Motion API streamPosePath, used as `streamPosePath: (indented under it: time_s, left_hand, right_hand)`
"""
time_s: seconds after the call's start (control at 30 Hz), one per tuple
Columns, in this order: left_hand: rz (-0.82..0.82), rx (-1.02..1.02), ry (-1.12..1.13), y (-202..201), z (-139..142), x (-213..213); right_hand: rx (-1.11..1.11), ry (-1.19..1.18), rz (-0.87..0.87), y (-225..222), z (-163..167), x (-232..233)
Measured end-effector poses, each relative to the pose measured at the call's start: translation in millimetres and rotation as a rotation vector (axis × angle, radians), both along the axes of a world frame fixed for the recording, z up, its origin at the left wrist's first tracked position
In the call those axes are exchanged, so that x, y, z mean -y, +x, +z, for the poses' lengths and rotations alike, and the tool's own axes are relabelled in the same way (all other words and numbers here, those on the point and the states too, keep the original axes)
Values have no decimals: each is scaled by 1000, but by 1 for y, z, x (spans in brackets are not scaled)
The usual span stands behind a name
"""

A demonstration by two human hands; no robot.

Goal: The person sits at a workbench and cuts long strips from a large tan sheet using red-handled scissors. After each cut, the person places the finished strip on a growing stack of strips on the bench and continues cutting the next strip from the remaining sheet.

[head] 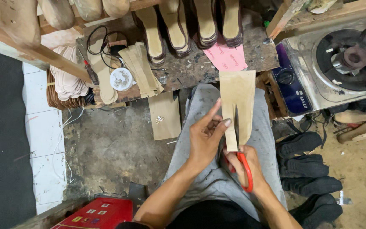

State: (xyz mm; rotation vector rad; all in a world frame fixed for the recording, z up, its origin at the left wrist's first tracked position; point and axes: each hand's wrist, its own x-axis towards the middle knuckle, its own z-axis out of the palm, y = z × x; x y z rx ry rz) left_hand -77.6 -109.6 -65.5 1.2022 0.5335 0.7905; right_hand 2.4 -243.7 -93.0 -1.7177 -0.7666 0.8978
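A tan sheet of stiff material stands upright over my lap, slit up its middle from the bottom. My left hand pinches the left strip of it between thumb and fingers. My right hand grips red-handled scissors, whose blades run up inside the slit.
A worn workbench ahead carries a stack of tan strips, a small round tub, a pink paper and several sandal soles. A gas stove sits at right, black soles below it, a red box at lower left.
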Motion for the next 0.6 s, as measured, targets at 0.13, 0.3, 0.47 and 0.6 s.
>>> streamPosePath:
  time_s: [0.13, 0.3, 0.47, 0.6]
  left_hand:
    - [-63, 113, -174, -1, -4, -6]
    - [-53, 82, -85, 2, -9, -25]
    - [-76, 21, -33, 4, -24, -21]
    - [-206, 58, -241, 10, -32, 4]
  right_hand:
    - [-107, 41, -28, -8, -9, 6]
    - [-80, -172, -6, -6, 12, 4]
    - [48, -278, 88, 14, 37, 13]
    - [402, -47, 26, 18, 19, 19]
